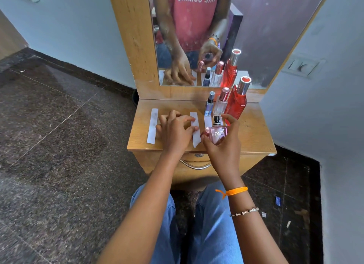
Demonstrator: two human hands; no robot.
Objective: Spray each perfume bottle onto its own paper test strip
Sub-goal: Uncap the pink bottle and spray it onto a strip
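Right hand (pixel 222 137) grips pink bottle (pixel 217 135); left hand (pixel 175 129) spread, hiding strip (pixel 196 131)

The left hand (pixel 175 131) is covering most of a paper strip beneath it. The right hand (pixel 222 139) is hiding the pink bottle (pixel 217 134) base, and another strip (pixel 207 121), at twelve o'clock, is peeking out partly.

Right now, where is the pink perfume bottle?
The pink perfume bottle is held in the right hand, over the wooden table's front edge, just before the tall red bottle.

Bottles (pixel 226 104) behind strips (pixel 152 125) on dresser (pixel 254 133)
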